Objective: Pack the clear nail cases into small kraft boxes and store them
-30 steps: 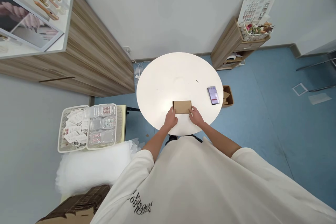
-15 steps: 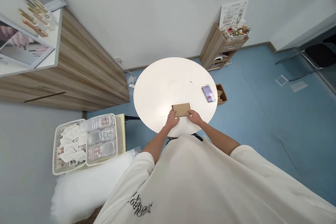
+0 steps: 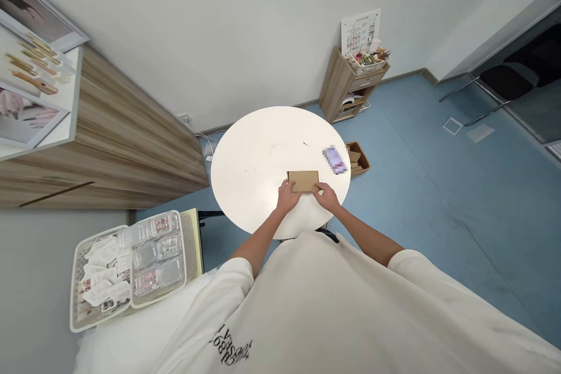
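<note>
A small flat brown cardboard box (image 3: 303,180) is held level at the near side of the round white table (image 3: 249,152). My left hand (image 3: 287,197) grips its left near corner, fingers closed on the edge. On the opposite near corner, my right hand (image 3: 326,196) pinches the cardboard between thumb and fingers. The box looks closed; whether it rests on the tabletop or hangs just above it, I cannot tell. To its upper right lies a blurred purple item (image 3: 335,159).
Beyond the table's right edge, an open carton (image 3: 363,169) with cardboard pieces stands on the floor. White baskets (image 3: 181,257) of packets sit at the lower left. A wooden cabinet (image 3: 127,128) flanks the left, a small cabinet (image 3: 329,85) the back right. A chair (image 3: 504,82) stands far right.
The camera view has shifted, so the room and table appear further left and slightly lower. Both hands keep hold of the box, which seems slightly turned relative to before.
</note>
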A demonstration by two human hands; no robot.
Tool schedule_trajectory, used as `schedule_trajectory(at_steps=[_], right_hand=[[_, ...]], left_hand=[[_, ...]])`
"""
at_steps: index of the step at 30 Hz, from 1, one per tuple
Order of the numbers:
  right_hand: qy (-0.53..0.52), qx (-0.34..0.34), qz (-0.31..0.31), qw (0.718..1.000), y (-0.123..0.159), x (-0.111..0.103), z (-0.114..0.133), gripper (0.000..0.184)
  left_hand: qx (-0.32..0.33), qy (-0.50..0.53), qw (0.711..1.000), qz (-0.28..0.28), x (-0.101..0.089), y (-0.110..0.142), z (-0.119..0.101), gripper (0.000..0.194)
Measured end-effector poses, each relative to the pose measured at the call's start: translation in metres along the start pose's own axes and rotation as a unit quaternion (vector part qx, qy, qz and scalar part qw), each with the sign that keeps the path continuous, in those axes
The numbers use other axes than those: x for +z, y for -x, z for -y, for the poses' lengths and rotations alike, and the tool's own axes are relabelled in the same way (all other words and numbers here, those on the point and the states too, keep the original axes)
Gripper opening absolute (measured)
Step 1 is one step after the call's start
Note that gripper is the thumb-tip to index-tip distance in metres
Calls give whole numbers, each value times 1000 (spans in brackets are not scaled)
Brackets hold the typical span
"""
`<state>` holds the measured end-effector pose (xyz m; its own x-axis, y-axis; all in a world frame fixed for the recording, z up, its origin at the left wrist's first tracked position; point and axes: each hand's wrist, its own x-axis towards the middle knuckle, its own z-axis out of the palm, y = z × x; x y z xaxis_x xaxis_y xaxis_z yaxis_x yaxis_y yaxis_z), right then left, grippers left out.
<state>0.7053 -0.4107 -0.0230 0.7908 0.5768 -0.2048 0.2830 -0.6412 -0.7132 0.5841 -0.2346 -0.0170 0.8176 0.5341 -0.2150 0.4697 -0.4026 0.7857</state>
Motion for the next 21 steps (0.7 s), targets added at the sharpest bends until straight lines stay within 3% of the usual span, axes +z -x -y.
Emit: schedule_trajectory(at_steps=[9,21], right_hand=[[-36,-14,-87,995,-24,-83,-48,44],[-102,67,-156,980,-40,-186,-148,58]], left_hand=[[58,-12,998,-9,63,-48,-83,43],[124,-27,990,61,176,-107,-204,44]])
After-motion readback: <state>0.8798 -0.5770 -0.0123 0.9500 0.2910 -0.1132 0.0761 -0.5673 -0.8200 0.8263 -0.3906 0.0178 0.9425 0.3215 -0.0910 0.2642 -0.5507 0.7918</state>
